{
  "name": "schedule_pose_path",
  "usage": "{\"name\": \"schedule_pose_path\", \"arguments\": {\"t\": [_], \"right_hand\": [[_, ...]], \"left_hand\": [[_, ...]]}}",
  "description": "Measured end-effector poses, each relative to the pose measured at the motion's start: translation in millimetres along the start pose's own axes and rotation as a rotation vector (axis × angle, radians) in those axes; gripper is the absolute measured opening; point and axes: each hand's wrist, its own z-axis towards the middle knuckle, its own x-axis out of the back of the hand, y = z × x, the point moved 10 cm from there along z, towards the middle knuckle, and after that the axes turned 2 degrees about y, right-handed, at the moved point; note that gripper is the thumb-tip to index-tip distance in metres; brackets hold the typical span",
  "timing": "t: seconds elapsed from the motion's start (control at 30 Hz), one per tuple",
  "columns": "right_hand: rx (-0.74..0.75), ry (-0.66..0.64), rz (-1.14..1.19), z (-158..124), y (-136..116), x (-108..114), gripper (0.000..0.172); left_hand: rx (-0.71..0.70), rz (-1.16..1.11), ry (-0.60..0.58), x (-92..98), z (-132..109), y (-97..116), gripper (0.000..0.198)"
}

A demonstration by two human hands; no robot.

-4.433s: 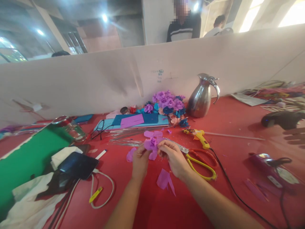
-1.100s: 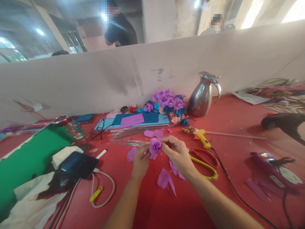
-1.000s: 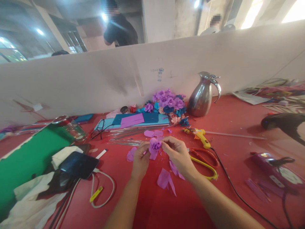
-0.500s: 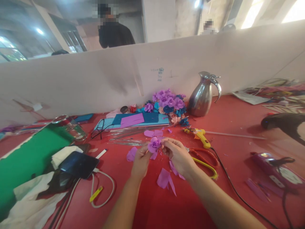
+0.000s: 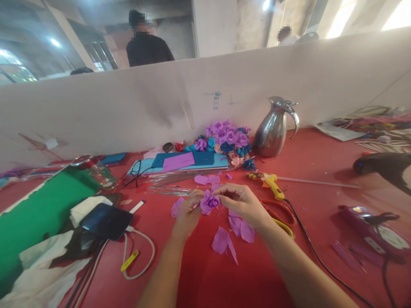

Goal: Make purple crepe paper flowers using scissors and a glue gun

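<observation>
**Purple flower (image 5: 210, 202) pinched from both sides**

Held near the middle of the frame, seemingly just off the table (image 5: 218, 282), with the curly front in full view. Round in shape, so with no long way to follow; any stem hidden from sight. On its left edge: left hand (image 5: 189, 209), with a closed grip. On its upper right edge: right hand (image 5: 242, 201), with thumb and finger pinched together. Touched on both sides, so with neither hand nearer.

Below the right hand: loose purple petals (image 5: 247, 231). Tucked partly behind the right forearm (image 5: 289, 252): scissors (image 5: 282, 206). Just above them in the frame: a yellow glue gun (image 5: 272, 186). At upper middle: a heap of paper flowers (image 5: 226, 136) beside a shiny jug (image 5: 270, 130). Red and flat underneath; behind, a pale low wall (image 5: 128, 107) and a person in black (image 5: 149, 50).
</observation>
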Motion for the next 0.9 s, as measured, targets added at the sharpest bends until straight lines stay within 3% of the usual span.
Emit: {"name": "schedule_pose_path", "arguments": {"t": [0.17,0.33,0.5,0.7,0.9], "right_hand": [[-0.034,-0.031,-0.060,-1.7,0.7,-2.1,0.020],[-0.170,-0.022,0.110,-3.9,11.3,-6.8,0.027],[-0.272,0.005,0.249,-4.9,21.4,-10.3,0.033],[-0.232,0.051,0.242,-4.2,19.5,-6.7,0.032],[-0.225,0.049,0.244,-4.9,17.2,-7.3,0.027]], "left_hand": [[-0.022,0.024,-0.108,-7.2,-0.6,8.1,0.029],[-0.009,-0.004,-0.168,-11.5,-3.2,8.7,0.032],[-0.026,-0.009,-0.134,-6.8,-2.3,10.7,0.032],[-0.028,0.029,-0.002,8.4,0.5,10.3,0.030],[-0.049,0.025,0.002,8.8,-0.8,6.1,0.025]]}}
